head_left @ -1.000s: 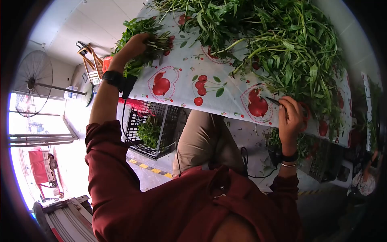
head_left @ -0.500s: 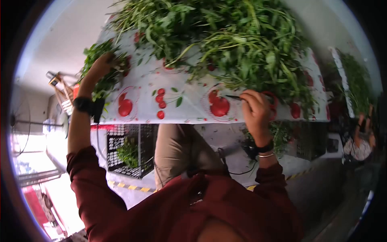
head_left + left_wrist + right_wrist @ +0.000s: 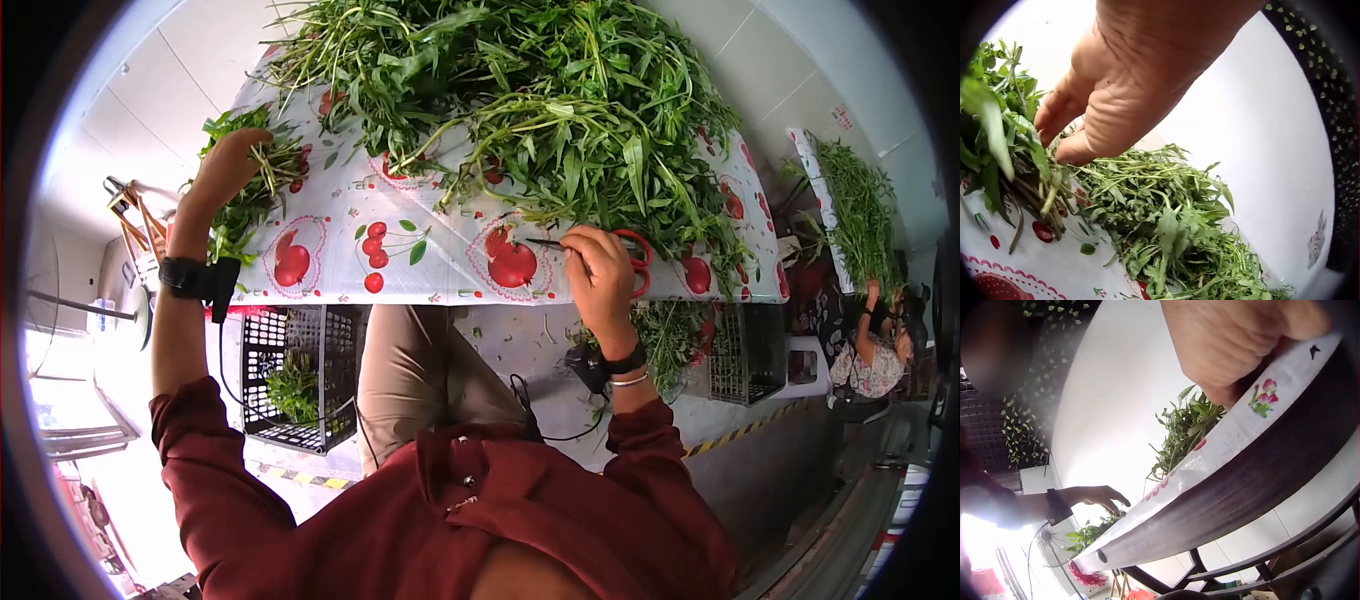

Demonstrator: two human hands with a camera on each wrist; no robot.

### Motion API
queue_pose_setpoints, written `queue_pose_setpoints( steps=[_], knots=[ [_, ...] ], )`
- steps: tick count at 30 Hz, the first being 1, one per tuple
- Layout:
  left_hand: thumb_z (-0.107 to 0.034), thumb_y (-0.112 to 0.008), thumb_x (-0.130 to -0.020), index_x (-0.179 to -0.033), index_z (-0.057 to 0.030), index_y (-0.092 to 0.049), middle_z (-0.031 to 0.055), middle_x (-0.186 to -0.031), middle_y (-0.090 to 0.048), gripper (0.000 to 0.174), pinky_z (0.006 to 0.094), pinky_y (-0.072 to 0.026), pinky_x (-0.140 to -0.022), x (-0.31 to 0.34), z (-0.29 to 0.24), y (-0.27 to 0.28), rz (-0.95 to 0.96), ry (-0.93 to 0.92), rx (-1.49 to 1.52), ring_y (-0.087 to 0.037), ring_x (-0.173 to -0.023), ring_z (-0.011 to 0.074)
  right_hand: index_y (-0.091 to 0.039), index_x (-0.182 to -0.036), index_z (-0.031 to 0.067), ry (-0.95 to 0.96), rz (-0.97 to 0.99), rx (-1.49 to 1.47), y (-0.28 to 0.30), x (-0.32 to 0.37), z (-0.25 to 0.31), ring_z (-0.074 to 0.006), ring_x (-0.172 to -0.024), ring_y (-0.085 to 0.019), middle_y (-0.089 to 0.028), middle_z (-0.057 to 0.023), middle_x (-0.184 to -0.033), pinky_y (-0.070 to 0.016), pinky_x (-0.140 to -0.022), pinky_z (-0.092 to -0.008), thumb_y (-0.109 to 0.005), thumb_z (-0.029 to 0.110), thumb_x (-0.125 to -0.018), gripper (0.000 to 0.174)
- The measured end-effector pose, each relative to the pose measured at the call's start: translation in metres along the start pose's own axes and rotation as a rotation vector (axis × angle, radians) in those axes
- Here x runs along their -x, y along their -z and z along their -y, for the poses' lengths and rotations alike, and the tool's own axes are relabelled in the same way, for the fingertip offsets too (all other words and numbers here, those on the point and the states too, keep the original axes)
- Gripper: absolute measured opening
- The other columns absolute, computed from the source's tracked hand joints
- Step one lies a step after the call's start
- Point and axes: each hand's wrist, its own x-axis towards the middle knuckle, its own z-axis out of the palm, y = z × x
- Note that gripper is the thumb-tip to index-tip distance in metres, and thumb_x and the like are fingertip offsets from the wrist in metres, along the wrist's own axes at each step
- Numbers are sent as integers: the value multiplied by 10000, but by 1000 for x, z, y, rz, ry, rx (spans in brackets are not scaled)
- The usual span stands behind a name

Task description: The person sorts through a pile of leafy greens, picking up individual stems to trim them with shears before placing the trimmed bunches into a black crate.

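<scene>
At the table's left end my left hand (image 3: pixel 228 165) is over a bunch of leafy greens (image 3: pixel 282 168). In the left wrist view its thumb and fingers are apart, with the tips right at the bunch's stems (image 3: pixel 1050 200). My right hand (image 3: pixel 602 272) grips a pair of scissors (image 3: pixel 641 263) near the front edge. Their red handle loops show beside the palm, and the dark blades point left over a printed pomegranate. A large heap of long-stemmed greens (image 3: pixel 600 150) covers the back and right of the table, just beyond the right hand.
A printed plastic cloth (image 3: pixel 440 272) covers the table. Beneath it stand a black crate (image 3: pixel 333 375) with greens inside and another crate (image 3: pixel 745 350) at the right. Another person (image 3: pixel 870 355) sits at the far right by more greens (image 3: pixel 855 215). A stool (image 3: pixel 135 220) stands at left.
The head view has swung, so the table appears shifted left and more level. The left hand has lifted slightly from the bunch and its fingers have loosened. The right hand still holds the scissors.
</scene>
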Motion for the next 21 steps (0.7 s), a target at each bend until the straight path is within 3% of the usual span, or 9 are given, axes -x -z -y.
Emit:
queue_pose_setpoints(
  steps=[6,11,13,14,15,16,18,19,21],
  knots=[
    [-20,-516,-704,-1061,-81,-604,111,-1078,-605,373,354,-424,-893,10,-28,-5,13,106,4,-547,-1039,284,-620,-827,21,-1,9,3,0,1,2,-254,-796,-559,-618,-67,-893,-450,-706,-336,-589,-3,-715,119],
    [-62,-536,-751,-1007,-96,-621,106,-1007,-615,272,348,-442,-855,21,-62,-4,-139,37,-68,-566,-971,283,-618,-824,19,14,15,2,1,2,1,-257,-800,-563,-618,-70,-890,-450,-714,-337,-589,-4,-712,118],
    [-94,-554,-775,-966,-93,-630,100,-980,-613,206,348,-450,-844,25,-86,-8,-273,-40,75,-567,-947,287,-617,-824,19,16,24,2,0,2,2,-258,-804,-564,-617,-71,-890,-451,-718,-337,-588,-4,-712,118],
    [-74,-572,-777,-967,-85,-636,100,-981,-616,200,340,-484,-781,25,-92,-23,-313,-128,130,-597,-882,272,-616,-823,19,18,21,11,0,2,2,-258,-810,-566,-617,-71,-890,-451,-722,-337,-588,-3,-712,117],
    [-33,-581,-771,-980,-73,-638,106,-962,-627,221,319,-509,-705,33,-118,-26,-245,-81,366,-625,-804,239,-616,-823,19,21,17,20,-1,1,2,-258,-817,-568,-617,-71,-891,-452,-726,-337,-588,-2,-712,117],
    [-7,-586,-768,-994,-65,-640,112,-929,-636,239,296,-514,-660,36,-133,-40,-244,-150,484,-639,-753,212,-616,-823,19,29,30,18,-1,1,2,-258,-817,-568,-617,-71,-891,-452,-726,-337,-588,-2,-712,117],
    [-67,-612,-771,-981,-59,-642,124,-890,-630,213,296,-503,-657,43,-166,-64,-176,-108,599,-633,-731,228,-616,-825,20,35,21,30,-2,1,1,-257,-821,-570,-616,-70,-890,-453,-729,-338,-587,0,-715,116],
    [-88,-624,-780,-1028,-67,-627,94,-843,-621,249,274,-468,-612,45,-179,-80,-196,-103,659,-548,-630,156,-615,-829,20,29,29,29,-2,2,0,-254,-823,-570,-617,-68,-890,-452,-733,-336,-586,2,-720,114],
    [-187,-651,-770,-1072,-47,-593,110,-859,-593,338,299,-469,-633,43,-202,-95,-203,-52,656,-560,-665,188,-614,-829,19,28,43,20,-1,2,0,-253,-825,-570,-616,-69,-894,-451,-735,-335,-584,1,-723,111]
  ],
)
